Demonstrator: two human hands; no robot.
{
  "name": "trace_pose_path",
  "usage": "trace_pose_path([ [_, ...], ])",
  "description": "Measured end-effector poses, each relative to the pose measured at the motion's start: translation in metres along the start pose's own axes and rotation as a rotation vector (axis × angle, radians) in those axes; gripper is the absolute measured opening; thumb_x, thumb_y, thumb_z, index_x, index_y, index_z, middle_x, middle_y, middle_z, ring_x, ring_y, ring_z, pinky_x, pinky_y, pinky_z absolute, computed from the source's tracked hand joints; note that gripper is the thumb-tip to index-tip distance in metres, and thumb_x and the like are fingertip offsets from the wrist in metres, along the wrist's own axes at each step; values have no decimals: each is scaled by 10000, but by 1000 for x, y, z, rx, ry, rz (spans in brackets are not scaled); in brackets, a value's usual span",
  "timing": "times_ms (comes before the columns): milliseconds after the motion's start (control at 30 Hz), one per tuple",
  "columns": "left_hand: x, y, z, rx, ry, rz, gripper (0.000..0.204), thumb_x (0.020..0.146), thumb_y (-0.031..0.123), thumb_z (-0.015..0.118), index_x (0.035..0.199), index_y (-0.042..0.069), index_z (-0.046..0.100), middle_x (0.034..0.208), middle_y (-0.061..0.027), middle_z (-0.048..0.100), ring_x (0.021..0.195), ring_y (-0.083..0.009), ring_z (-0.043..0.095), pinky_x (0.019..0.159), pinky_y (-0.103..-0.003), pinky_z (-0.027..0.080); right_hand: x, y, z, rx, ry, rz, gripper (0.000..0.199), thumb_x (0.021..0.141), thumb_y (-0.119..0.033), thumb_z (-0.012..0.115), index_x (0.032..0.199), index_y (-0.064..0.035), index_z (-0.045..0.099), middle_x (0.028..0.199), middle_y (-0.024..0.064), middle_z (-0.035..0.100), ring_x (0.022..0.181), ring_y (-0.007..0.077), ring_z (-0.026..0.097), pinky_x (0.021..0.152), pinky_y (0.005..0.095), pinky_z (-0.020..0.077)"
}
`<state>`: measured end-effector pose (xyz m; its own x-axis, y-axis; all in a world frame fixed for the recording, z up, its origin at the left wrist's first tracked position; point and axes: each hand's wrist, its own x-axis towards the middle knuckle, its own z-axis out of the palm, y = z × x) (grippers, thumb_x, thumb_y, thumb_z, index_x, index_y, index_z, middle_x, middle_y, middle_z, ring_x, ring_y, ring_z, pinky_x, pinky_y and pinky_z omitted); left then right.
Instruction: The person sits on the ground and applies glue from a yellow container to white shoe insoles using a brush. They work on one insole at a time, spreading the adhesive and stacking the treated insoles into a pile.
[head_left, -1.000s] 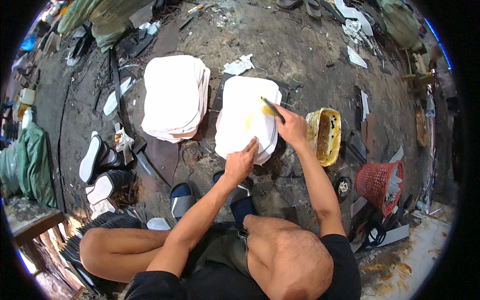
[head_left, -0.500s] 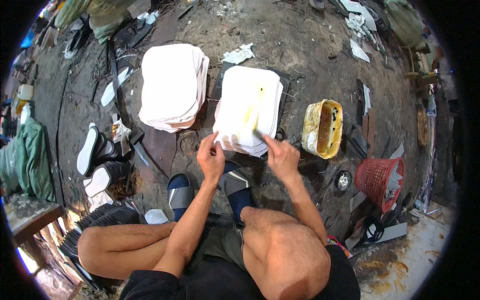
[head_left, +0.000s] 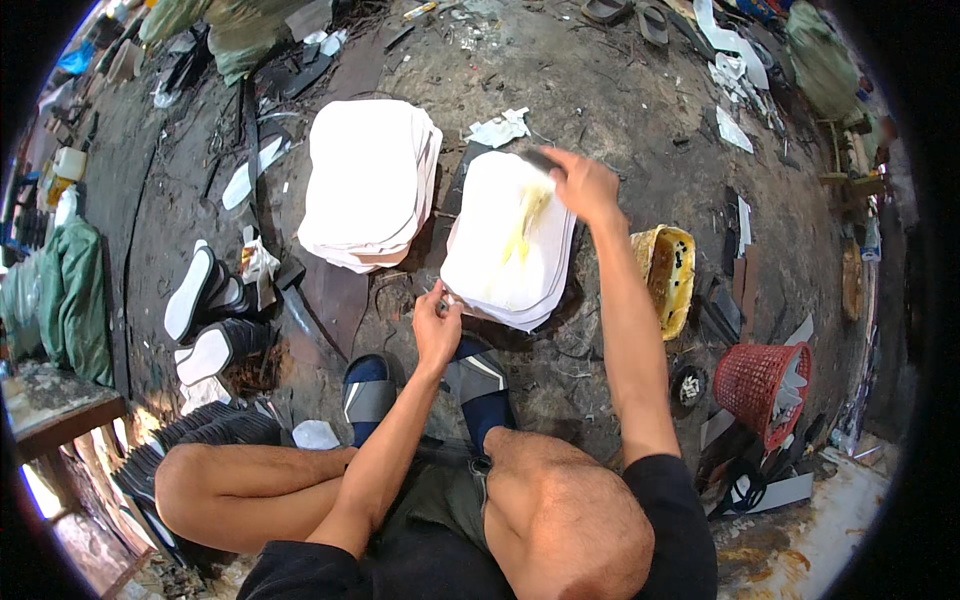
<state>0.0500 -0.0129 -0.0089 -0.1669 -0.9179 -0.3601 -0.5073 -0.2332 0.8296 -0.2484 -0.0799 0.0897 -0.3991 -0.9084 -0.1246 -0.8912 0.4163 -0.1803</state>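
Observation:
In front of me lies a stack of white sheets with rounded corners point(head_left: 490, 235), its top sheet smeared with yellow glue. My left hand point(head_left: 437, 322) pinches the stack's near left corner between thumb and fingers. Over the far right corner, my right hand point(head_left: 588, 187) is closed on a small dark spreader point(head_left: 541, 159), blurred by motion, so its exact shape is unclear. Partly behind my right forearm stands a yellow-crusted tub point(head_left: 680, 290) with glue inside. To the left is a second, taller stack of white sheets point(head_left: 368, 180).
A red plastic basket point(head_left: 755, 390) with scraps stands at the right, near a small round dish point(head_left: 688, 388). At left lie white-soled shoes point(head_left: 207, 355) and a green cloth point(head_left: 75, 300). Scraps of material litter the dark floor. My sandalled feet point(head_left: 475, 375) are just before the stack.
My right hand has swept the spreader away from me, from the near edge to the far right corner. The glue smear is wider. The view has shifted slightly.

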Motion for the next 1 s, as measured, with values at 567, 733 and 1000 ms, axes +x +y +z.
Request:
trace_pose_path([
  [567,3,-1,-22,-3,-16,-4,445,823,-17,536,1255,-65,631,1204,-215,664,1069,-298,655,912,-364,511,-205,-61,96,-8,148,-520,445,862,-109,594,1275,-263,656,1281,75,639,1122,318,618,892,485,538],
  [733,5,-1,-22,-271,-81,-86,371,851,-54,527,1197,-58,660,1121,-136,704,992,-196,665,850,-316,520,-223,-55,80,43,12,-479,449,860,-113,594,1287,-243,642,1223,48,670,1073,276,643,882,426,548],
  [1000,20,52,19,-1131,-133,-431,311,894,132,736,1164,16,634,1043,-86,681,887,-156,671,806,-358,544,-205,-12,-38,1052,559,-21,342,971,-102,627,1267,67,590,1168,94,665,1043,174,607,930,319,479],
])
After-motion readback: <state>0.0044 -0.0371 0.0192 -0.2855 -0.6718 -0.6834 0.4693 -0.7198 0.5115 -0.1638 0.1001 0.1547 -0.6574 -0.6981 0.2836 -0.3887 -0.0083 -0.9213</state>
